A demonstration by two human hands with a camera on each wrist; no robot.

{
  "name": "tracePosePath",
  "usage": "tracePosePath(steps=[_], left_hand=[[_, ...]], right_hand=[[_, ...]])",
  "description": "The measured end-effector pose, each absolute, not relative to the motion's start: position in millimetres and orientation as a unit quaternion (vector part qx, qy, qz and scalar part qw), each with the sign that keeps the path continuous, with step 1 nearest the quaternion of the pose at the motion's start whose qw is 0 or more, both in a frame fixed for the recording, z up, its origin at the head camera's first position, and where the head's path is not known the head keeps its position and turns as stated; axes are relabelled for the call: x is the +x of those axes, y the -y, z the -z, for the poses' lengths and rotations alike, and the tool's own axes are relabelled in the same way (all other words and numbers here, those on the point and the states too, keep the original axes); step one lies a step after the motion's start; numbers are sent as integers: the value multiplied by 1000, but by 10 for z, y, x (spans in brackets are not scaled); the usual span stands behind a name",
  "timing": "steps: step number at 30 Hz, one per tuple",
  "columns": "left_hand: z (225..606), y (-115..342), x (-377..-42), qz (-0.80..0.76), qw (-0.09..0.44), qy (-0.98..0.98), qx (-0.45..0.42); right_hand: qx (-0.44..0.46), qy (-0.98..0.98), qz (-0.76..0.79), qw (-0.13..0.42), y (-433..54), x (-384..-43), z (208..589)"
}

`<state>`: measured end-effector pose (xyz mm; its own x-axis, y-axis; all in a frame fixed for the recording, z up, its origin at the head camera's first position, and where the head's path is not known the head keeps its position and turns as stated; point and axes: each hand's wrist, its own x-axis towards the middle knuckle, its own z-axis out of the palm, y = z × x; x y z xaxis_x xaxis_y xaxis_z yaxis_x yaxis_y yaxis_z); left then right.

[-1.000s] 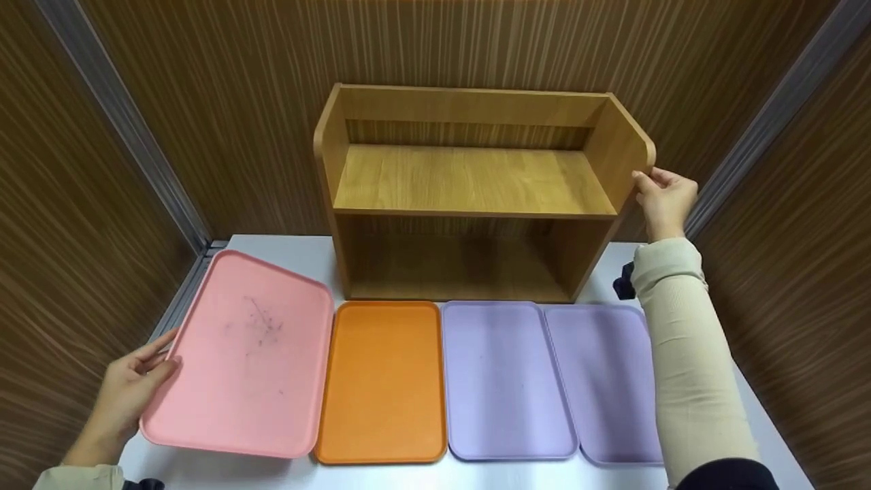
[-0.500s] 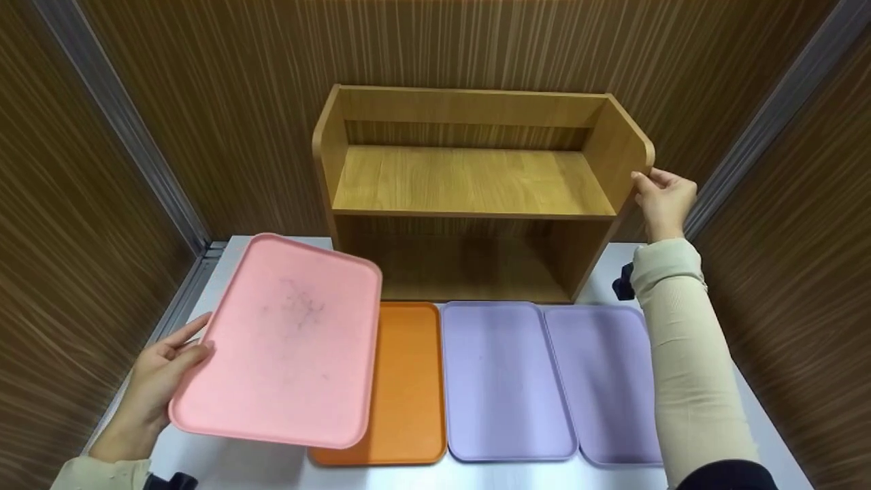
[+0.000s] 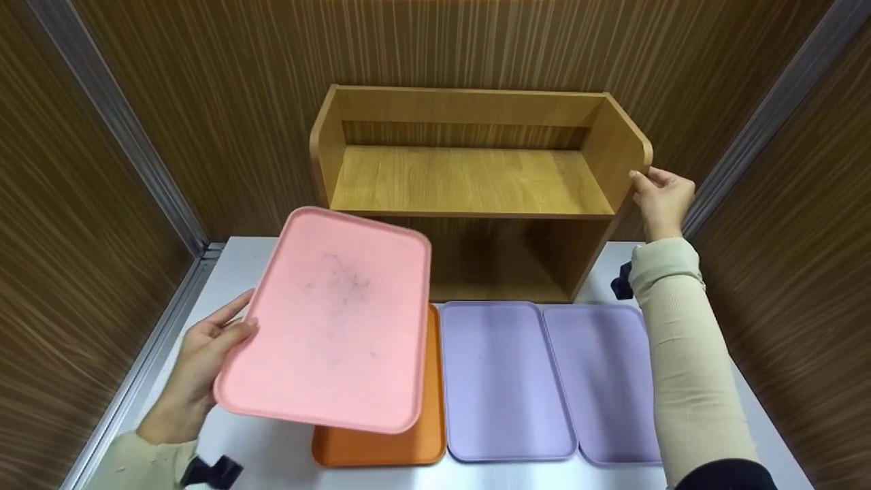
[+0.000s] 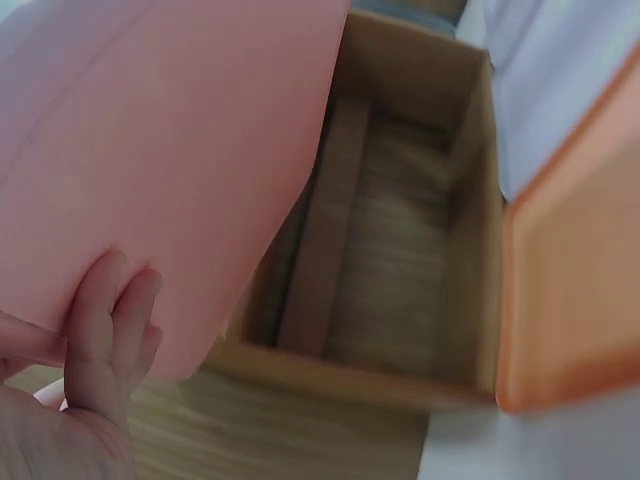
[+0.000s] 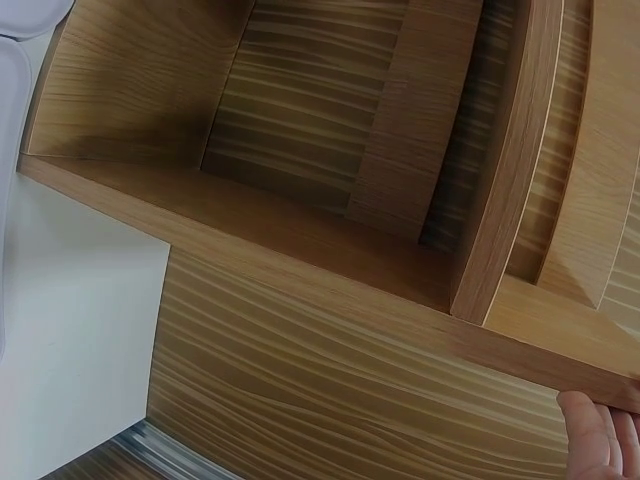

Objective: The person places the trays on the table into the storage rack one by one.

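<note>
A pink tray (image 3: 333, 320) with dark smudges on its face is held tilted in the air by my left hand (image 3: 204, 354). The thumb lies on the face at the left rim. In the left wrist view, fingers (image 4: 95, 320) spread against the tray's underside. Beneath it, an orange tray (image 3: 388, 446) lies on the table, partly covered in the head view. My right hand (image 3: 663, 201) pinches the front edge of the right side panel of a wooden two-tier shelf (image 3: 469, 180). In the right wrist view its fingertips (image 5: 580, 410) meet that panel's edge.
Two lilac trays, a middle one (image 3: 507, 381) and a right one (image 3: 602, 381), lie side by side on the white table (image 3: 245, 449), in front of the shelf. Wood-grain walls (image 3: 204, 102) enclose the table at the back and sides.
My left hand has carried the pink tray up and to the right, from left of the orange tray to over it and before the shelf's lower left. The right hand has kept its place.
</note>
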<state>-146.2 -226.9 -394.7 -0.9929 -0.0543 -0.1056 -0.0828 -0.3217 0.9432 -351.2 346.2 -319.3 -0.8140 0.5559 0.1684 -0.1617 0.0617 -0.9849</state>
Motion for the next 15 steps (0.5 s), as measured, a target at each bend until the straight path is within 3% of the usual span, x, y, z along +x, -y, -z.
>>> tracePosePath(steps=[15], left_hand=[[3726, 1424, -1932, -840, -9, -541, -44]], right_hand=[[-157, 714, -623, 277, -3448, -3527, 3199]])
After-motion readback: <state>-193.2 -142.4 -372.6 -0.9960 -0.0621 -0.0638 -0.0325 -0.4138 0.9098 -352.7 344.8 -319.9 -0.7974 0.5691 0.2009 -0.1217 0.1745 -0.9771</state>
